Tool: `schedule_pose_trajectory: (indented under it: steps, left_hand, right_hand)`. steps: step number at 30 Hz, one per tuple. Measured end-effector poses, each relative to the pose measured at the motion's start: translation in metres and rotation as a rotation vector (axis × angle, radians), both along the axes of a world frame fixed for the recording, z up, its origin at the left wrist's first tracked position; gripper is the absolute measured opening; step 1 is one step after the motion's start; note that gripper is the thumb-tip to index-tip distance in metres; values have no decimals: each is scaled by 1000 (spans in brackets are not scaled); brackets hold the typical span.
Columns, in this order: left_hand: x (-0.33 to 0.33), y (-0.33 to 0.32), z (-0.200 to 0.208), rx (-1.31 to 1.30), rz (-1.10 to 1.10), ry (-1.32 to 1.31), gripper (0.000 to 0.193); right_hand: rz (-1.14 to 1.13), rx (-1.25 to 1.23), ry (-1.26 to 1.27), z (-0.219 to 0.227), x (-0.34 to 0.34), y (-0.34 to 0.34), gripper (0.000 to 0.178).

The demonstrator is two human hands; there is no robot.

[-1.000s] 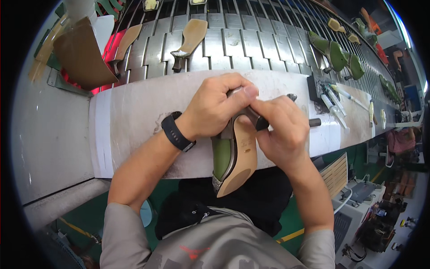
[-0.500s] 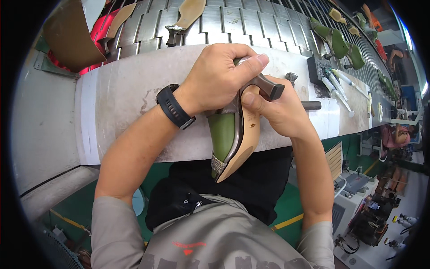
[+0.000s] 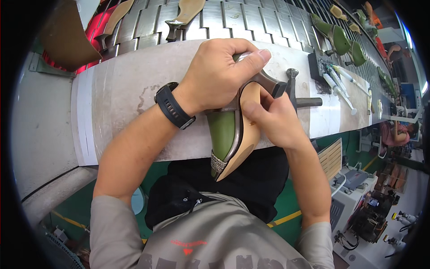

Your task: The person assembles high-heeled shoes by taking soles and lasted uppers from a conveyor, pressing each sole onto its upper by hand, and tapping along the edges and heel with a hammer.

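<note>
A green high-heeled shoe (image 3: 222,134) is held sole toward me, its toe with a glittery band pointing down at the bench's near edge. My left hand (image 3: 219,74), with a black watch at its wrist, is wrapped round the back of the shoe by the dark heel (image 3: 268,85). The thumb lies over the heel's base. My right hand (image 3: 280,119) has its thumb pressed on the tan sole (image 3: 244,143); its fingers are bent beneath the heel, partly hidden. Just beyond the right hand, a metal hammer (image 3: 309,102) lies on the bench.
The pale worktable (image 3: 125,107) borders a metal slat conveyor (image 3: 237,22) carrying a tan sole with heel (image 3: 190,11) and green shoes (image 3: 333,36). Several syringes (image 3: 338,87) lean by a black block (image 3: 317,67) at the right. A brown sheet (image 3: 67,38) stands far left.
My right hand has shifted down along the sole, and its fingers have come from behind the shoe to bend under the heel. More of the hammer shows. My left hand keeps its hold.
</note>
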State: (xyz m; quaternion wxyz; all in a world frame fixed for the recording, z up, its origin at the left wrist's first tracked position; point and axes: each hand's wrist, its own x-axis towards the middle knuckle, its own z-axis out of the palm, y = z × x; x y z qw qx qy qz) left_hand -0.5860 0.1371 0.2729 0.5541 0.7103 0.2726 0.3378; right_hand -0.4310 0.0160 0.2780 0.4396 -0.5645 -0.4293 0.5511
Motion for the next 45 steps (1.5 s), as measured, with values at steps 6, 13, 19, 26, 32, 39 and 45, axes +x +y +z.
schedule_pose_trajectory:
  steps: [6, 13, 19, 26, 32, 39, 45]
  left_hand:
    - [4, -4, 3, 68, 40, 47, 38]
    - [-3, -5, -1, -8, 18, -11, 39]
    - [-1, -5, 4, 54, 14, -1, 39]
    - [-26, 0, -3, -8, 80, -132, 41]
    - [-119, -57, 2, 245, 117, -28, 62]
    - [-114, -87, 20, 535, 41, 250, 77]
    - [-111, -83, 22, 566, -12, 271, 71]
  right_hand:
    - [-73, -47, -293, 4, -15, -17, 34]
    - [-54, -49, 227, -2, -11, -37, 52]
    - [-95, -51, 47, 13, -26, -43, 58]
    - [-209, 122, -200, 19, -26, 1, 42]
    - [7, 348, -813, 44, 0, -16, 56]
    - [138, 667, -936, 36, -4, -22, 64]
    - [168, 741, -943, 31, -12, -12, 59]
